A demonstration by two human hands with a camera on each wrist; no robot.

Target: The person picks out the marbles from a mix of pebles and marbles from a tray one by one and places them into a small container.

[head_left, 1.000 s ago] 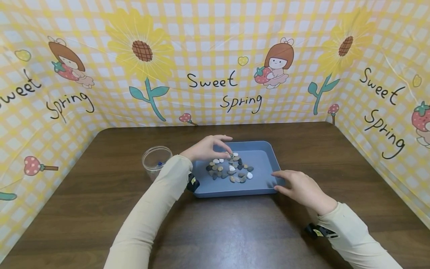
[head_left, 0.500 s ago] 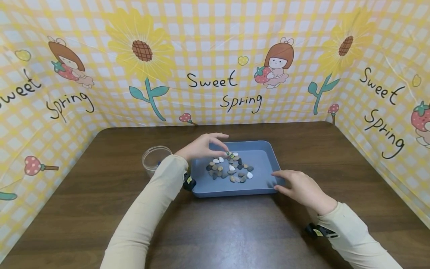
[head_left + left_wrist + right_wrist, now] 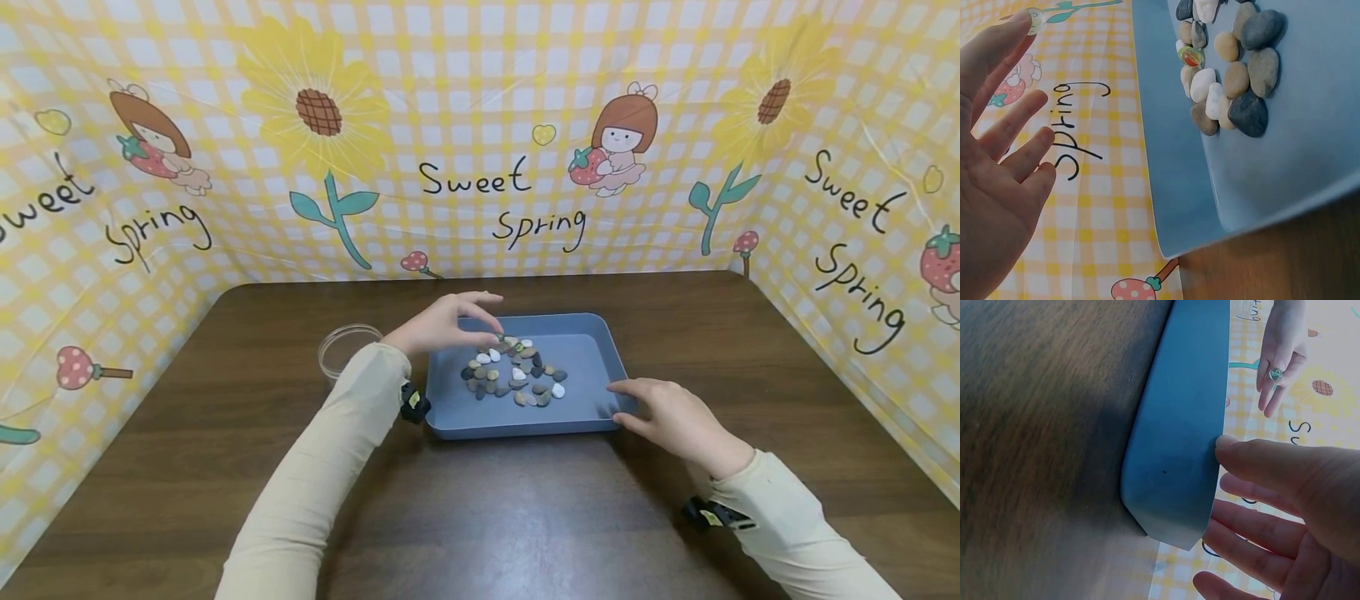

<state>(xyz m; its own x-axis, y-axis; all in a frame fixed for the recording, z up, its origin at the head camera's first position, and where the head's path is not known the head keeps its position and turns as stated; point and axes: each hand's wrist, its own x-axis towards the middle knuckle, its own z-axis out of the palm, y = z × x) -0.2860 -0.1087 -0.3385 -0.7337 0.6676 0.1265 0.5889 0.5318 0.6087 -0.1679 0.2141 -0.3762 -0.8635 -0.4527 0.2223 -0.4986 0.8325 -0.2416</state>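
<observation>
Between thumb and index finger, my left hand (image 3: 442,323) pinches a clear glass marble (image 3: 1036,22) with green inside, above the left back part of the blue tray (image 3: 596,350). The other left fingers (image 3: 1025,147) are spread. Several pebbles (image 3: 517,375), white, tan, grey and black, lie in a curving pattern on the tray floor. A second marble (image 3: 1191,57), with orange and green in it, rests among the pebbles near the back. My right hand (image 3: 678,421) holds the tray's right rim near the front corner, its thumb at the edge in the right wrist view.
A clear round jar (image 3: 349,346) stands left of the tray, partly hidden behind my left sleeve. The brown wooden table (image 3: 510,508) reaches back to a yellow checked cloth (image 3: 465,100) that also rises on both sides.
My left hand has drawn back slightly to the left with its marble, uncovering the other marble among the pebbles. The sleeve now covers more of the jar. My right hand stays still.
</observation>
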